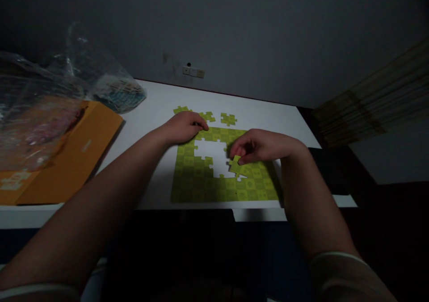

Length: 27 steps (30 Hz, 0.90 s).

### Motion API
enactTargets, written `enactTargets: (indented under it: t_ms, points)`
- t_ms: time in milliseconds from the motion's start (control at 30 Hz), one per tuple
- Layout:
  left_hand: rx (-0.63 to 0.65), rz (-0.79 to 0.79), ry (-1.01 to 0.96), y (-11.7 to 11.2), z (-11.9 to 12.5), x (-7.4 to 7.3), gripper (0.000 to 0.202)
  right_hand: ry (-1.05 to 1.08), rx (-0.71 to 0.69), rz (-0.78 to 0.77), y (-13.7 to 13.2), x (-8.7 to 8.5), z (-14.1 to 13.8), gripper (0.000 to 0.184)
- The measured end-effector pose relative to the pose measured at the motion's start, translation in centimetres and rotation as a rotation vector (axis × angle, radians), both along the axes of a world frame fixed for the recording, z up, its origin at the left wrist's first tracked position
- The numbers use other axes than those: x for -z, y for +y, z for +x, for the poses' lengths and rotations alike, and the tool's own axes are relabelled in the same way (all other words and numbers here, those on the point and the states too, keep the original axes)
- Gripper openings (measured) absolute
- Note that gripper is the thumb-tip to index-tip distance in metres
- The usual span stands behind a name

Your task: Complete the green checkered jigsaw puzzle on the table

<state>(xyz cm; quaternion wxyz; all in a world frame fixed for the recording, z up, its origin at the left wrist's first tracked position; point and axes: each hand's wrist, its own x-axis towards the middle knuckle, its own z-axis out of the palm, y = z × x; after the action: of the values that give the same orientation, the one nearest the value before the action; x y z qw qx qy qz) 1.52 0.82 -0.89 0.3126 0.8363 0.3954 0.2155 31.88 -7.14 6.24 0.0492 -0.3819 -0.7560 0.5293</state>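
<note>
cardboard, yellow-green and checked, forms the jigsaw lying by the front edge of the white table, a bare gap in its middle. the right hand pinches one loose green piece by its far side, tilted at the gap's rim, probably to keep its tabs free. the left hand, fingers curled, rests on the jigsaw's far corner, seemingly steadying it; whether it grips anything is unclear. spare green pieces lie beyond.

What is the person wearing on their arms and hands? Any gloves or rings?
No gloves, and no rings or watch that I can make out in the dim light. The left hand and right hand are bare, and so are both forearms. A pale left sleeve and right sleeve start near the elbows.
</note>
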Motion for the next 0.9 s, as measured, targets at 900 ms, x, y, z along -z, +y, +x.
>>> enactTargets:
  t_ms: [900]
  points:
    - [0.005, -0.021, -0.015, 0.0, 0.0, -0.1, 0.033, -0.133, -0.155, 0.160, 0.0, 1.2, -0.1, 0.032]
